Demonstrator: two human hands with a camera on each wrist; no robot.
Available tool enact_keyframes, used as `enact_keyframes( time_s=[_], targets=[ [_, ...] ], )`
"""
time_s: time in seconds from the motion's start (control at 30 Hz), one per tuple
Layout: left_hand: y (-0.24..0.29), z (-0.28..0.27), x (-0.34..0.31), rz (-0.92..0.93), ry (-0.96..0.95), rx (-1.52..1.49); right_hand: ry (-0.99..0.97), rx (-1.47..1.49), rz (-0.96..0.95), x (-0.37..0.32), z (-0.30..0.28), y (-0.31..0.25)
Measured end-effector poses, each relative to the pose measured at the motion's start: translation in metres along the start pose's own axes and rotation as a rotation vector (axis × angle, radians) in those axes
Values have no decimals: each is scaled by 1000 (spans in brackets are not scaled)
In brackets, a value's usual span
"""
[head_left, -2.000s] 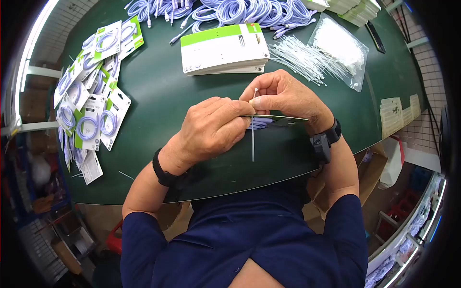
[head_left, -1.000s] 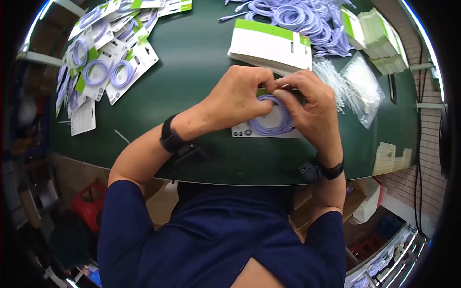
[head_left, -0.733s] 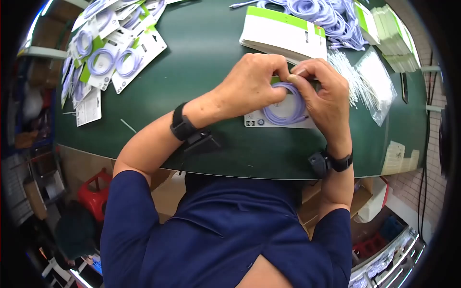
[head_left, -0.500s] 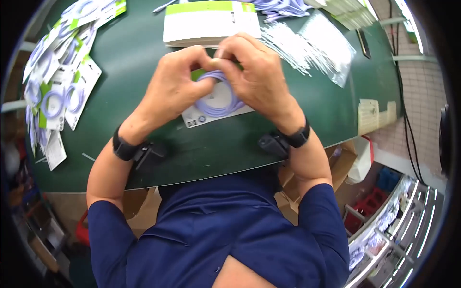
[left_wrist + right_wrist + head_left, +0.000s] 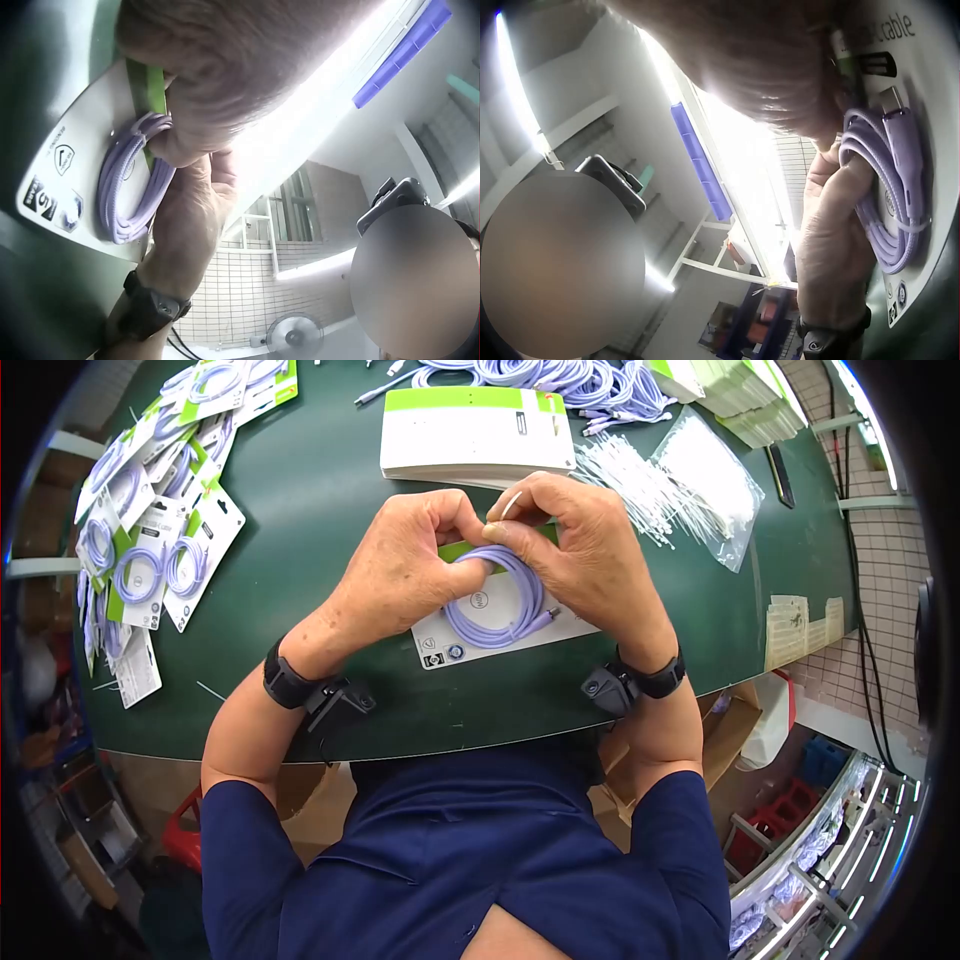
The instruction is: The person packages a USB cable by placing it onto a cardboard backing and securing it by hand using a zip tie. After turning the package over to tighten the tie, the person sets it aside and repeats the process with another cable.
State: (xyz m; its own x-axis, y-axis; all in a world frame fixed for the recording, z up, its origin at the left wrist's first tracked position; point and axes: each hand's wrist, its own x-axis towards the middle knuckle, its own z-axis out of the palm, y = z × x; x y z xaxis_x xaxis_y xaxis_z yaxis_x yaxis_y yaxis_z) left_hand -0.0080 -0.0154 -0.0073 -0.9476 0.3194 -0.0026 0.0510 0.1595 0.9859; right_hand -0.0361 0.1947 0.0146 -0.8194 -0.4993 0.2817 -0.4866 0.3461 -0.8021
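Note:
A coiled lavender USB cable lies against a white and green backing card, its printed face turned up. My left hand grips the coil and card at the upper left, thumb over the coil. In the right wrist view its thumb reaches into the loop. At the card's top, my right hand pinches a thin white cable tie between thumb and curled forefinger. Both hands' fingertips meet there and hide the tie's lower part. The metal plug shows beside the coil in the right wrist view.
A stack of backing cards sits just beyond the hands. Loose cable ties and a plastic bag of them lie right of it. Coiled cables are heaped behind; carded cables pile up at the left of the green table.
The card has turned from edge-on to face up, and the hanging tie end is gone from view below it. My right hand has come round to the card's front. The head view has shifted.

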Motion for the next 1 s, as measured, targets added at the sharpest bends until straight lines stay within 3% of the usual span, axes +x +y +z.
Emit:
enact_keyframes(
  time_s=[0.07,0.2,0.33,0.7,0.83,1.0],
  targets=[
    [1,-2,1,-30,-26,13,-33,-20,6,-1,-4,-1],
    [1,-3,1,-55,-37,37,-128,-107,-173,-2,-9,-7],
    [5,-3,0,-40,-7,20,-111,-206,-118,-4,-6,-9],
    [11,-4,-1,-9,21,-61,-6,-94,-215,-5,-4,-2],
    [11,-6,-2,-41,-9,-13,3,55,-99,-5,-4,-2],
    [6,-2,-2,-8,-9,40,-10,-23,-48,-4,-2,1]
  ],
)
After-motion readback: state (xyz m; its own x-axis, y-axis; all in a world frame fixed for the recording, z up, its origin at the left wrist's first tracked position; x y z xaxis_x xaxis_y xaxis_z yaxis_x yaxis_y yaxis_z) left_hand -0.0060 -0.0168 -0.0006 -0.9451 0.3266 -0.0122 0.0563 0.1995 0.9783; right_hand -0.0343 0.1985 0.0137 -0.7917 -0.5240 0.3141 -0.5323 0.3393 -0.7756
